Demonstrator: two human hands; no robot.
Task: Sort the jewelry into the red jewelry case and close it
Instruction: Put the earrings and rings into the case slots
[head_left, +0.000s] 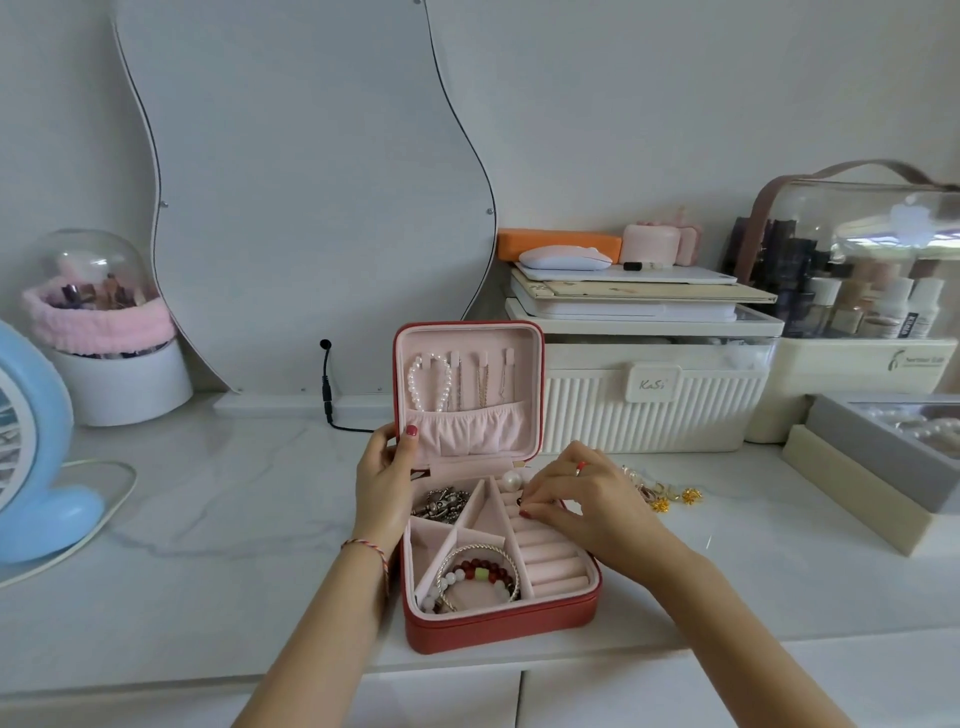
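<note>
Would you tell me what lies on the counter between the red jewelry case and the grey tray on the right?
In the head view, loose jewelry, including small gold pieces, lies between the red jewelry case and the grey tray.

A wavy-edged white-backed mirror (301, 197) leans against the wall on the white marble counter (208, 519). A blue plastic fan (31, 447) stands at the left, near a glass-domed white organiser wrapped in a pink fluffy headband (101, 322). A ribbed cream storage box (649, 395) sits at the right.

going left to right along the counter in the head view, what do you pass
blue fan → left hand → red jewelry case → right hand → loose gold earrings → grey tray of pearls
</note>
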